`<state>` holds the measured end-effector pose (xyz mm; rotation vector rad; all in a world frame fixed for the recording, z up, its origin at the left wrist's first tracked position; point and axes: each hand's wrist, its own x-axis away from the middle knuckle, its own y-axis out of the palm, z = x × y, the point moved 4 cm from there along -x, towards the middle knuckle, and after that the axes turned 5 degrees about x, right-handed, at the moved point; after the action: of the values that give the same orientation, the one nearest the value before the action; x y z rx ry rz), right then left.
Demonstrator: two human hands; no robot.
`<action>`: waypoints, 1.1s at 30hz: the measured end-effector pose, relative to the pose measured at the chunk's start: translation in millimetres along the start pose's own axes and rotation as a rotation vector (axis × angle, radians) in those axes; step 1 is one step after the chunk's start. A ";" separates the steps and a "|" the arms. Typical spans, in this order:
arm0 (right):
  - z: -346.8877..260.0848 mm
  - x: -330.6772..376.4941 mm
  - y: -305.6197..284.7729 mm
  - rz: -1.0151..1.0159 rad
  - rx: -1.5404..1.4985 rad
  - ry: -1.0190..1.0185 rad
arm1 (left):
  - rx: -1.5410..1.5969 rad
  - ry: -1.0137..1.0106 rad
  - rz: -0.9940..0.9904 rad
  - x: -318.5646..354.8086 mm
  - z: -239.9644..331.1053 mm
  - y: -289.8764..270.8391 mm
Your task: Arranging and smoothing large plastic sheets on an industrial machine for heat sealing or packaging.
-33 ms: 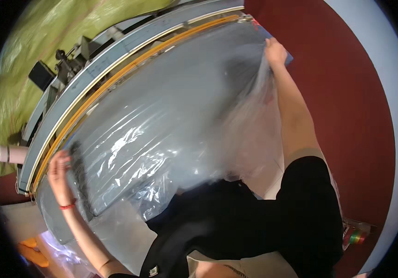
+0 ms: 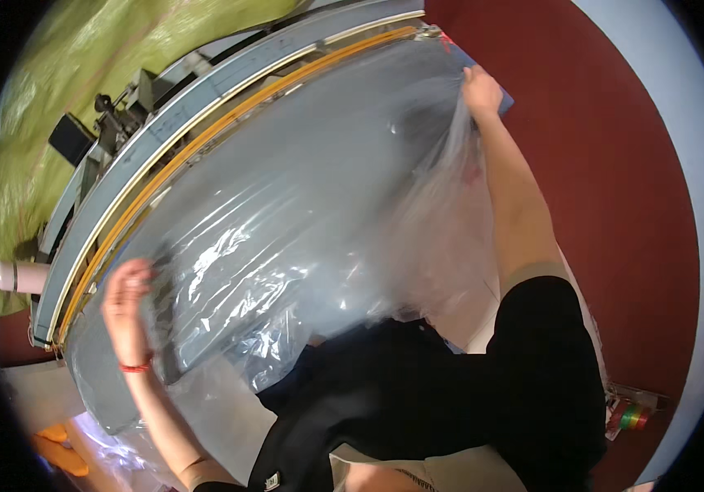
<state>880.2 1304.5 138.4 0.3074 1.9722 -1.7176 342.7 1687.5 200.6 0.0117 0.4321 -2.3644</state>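
A large clear plastic sheet (image 2: 241,246) lies over a grey surface, with bright creases in its middle. At the far right corner, my right hand (image 2: 482,90) is closed on the sheet's edge. From there the film hangs in gathered folds toward my body. My left hand (image 2: 126,295), with a red band at the wrist, is over the sheet's left part with its fingers loosely bent and nothing visible in them. A dark shadow falls beside it. I cannot tell whether this hand touches the film.
Along the far side runs a pale metal rail (image 2: 204,98) with an orange strip (image 2: 237,112). Behind it are a black box-like part (image 2: 70,138), a pink bottle (image 2: 24,276) and yellow-green plastic film (image 2: 32,123). A dark red floor (image 2: 606,213) lies to the right, with multicoloured rolls (image 2: 633,416) near it.
My left hand has moved a little to the right, away from the rail. My right hand keeps its grip on the sheet and has shifted slightly left.
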 end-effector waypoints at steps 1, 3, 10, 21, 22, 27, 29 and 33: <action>10.6 -0.2 -3.0 0.006 0.014 0.023 | 0.141 -0.019 -0.184 5.7 22.3 60.1; 17.3 1.2 -2.9 -0.027 -0.021 0.065 | 0.311 -0.059 -0.589 31.3 55.8 154.8; -0.9 -3.7 0.6 -0.071 -0.076 0.059 | -0.091 0.251 -0.470 71.1 39.0 321.2; -4.9 -4.1 2.6 -0.123 -0.095 0.033 | 1.139 0.048 -0.566 77.1 75.3 114.7; -12.5 -3.8 3.3 -0.122 -0.117 0.015 | 1.114 0.068 -0.410 101.1 58.4 71.9; -5.5 -2.8 8.5 -0.139 -0.073 0.013 | 0.971 0.160 0.331 152.6 -7.8 -72.8; 8.8 -3.4 7.8 -0.102 -0.066 0.040 | 0.873 0.199 0.639 195.8 -18.2 -108.0; 7.4 -5.7 0.2 -0.081 0.024 0.026 | 0.206 -0.116 1.168 223.2 6.1 -79.8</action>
<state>886.8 1298.2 140.6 0.2628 2.0094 -1.7967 125.3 1592.8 201.8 0.1731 0.0592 -1.2335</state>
